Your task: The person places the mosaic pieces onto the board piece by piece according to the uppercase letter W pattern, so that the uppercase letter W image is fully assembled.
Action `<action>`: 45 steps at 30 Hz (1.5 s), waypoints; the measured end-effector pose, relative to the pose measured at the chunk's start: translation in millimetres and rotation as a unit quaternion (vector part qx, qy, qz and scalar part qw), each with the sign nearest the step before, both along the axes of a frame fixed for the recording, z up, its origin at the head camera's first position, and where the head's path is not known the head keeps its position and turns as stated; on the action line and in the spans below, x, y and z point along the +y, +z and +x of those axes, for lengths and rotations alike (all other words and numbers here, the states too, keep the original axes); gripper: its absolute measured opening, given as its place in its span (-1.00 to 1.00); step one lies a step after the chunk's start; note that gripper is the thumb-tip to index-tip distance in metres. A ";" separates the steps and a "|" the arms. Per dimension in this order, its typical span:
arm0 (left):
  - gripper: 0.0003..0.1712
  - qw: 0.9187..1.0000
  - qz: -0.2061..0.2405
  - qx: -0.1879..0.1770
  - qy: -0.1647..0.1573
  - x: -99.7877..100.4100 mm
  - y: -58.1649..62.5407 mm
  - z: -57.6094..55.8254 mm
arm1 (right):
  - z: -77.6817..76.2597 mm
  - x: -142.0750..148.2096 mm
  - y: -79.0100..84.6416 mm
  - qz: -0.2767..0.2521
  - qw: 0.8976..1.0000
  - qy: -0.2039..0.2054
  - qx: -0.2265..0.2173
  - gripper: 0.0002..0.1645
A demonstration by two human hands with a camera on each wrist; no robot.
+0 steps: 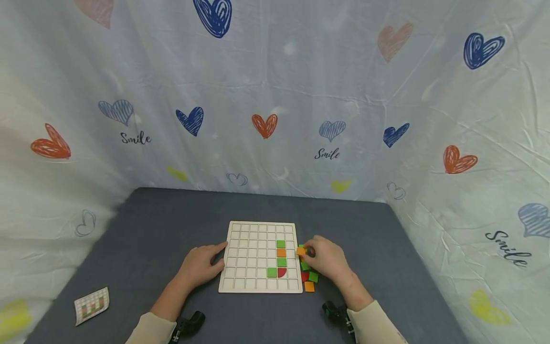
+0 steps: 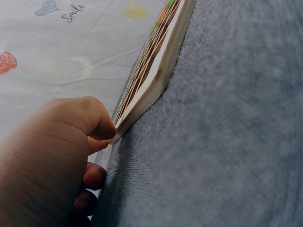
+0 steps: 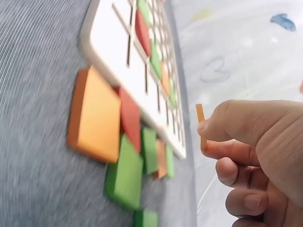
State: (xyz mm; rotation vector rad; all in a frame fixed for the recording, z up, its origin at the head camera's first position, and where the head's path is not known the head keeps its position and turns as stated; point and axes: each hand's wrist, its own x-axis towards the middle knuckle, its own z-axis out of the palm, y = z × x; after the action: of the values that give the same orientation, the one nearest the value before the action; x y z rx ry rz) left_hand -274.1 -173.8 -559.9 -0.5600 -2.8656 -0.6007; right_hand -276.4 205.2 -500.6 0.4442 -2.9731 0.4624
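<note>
A pale wooden grid board lies on the table in the head view. Set in its right-hand cells are green squares, an orange square and a red rounded piece. My left hand touches the board's left edge with thumb and fingertips; the left wrist view shows the thumb right at the rim. Beyond the board's right edge, my right hand pinches an orange square tile between thumb and index finger, above the loose tiles. Its other fingers are curled.
Loose green, red and orange tiles lie along the board's right edge, some overlapping. A small card with a printed coloured grid rests at the table's left. A curtain with hearts surrounds the dark tabletop.
</note>
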 end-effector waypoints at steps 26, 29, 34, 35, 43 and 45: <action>-0.38 1.000 0.005 -0.005 0.004 1.3 -0.7 0.5 | 8.2 -40.2 18.6 -0.013 0.998 0.054 -0.005 -0.77; -0.38 1.000 0.003 -0.010 0.005 0.8 -0.6 0.3 | 10.8 -44.4 17.2 -0.014 0.998 0.068 -0.002 -0.77; -0.37 1.000 0.002 -0.018 0.008 -0.1 0.9 0.7 | 15.2 -56.0 12.1 -0.008 0.994 0.111 0.006 -0.79; -0.37 1.000 0.001 -0.019 0.008 -0.3 1.2 0.9 | 16.0 -58.6 11.0 -0.006 0.993 0.119 0.009 -0.80; -0.37 1.000 0.000 -0.025 0.008 0.0 3.6 1.4 | 21.5 -79.3 6.4 0.016 0.985 0.169 0.012 -0.80; -0.37 1.000 0.001 -0.023 0.007 0.1 3.2 1.2 | 22.5 -83.3 5.1 0.026 0.984 0.175 0.004 -0.80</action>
State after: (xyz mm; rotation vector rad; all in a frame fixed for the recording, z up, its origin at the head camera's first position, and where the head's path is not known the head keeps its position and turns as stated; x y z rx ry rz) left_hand -273.0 -173.7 -556.8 -0.5314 -2.9079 -0.6228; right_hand -253.9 121.9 -495.5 0.9788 -2.9081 0.4083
